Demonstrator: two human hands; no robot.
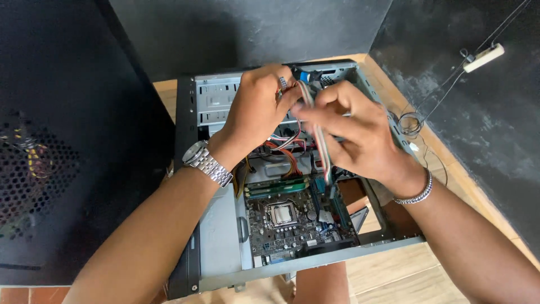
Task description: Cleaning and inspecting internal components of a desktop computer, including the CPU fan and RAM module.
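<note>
Item: one open desktop computer case, lying on its side at frame centre, side panel off.

Near, lower centre: one motherboard; one bare processor in its socket with no cooler over it; what look like two memory sticks just above, though the view is too small to be sure.

Middle: one bundle of thin multicoloured wires, still plugged at the board, running up to both hands.

Left hand, one metal watch at the wrist: fingers pinched on the bundle's upper end.

Right hand, one bracelet: clenched around the same bundle lower down.

Far, upper centre: one drive cage.

Upper right: one white power strip on the dark wall.

Progress, judged: case opened and cooler absent; cabling only being handled, board and memory still seated
</note>
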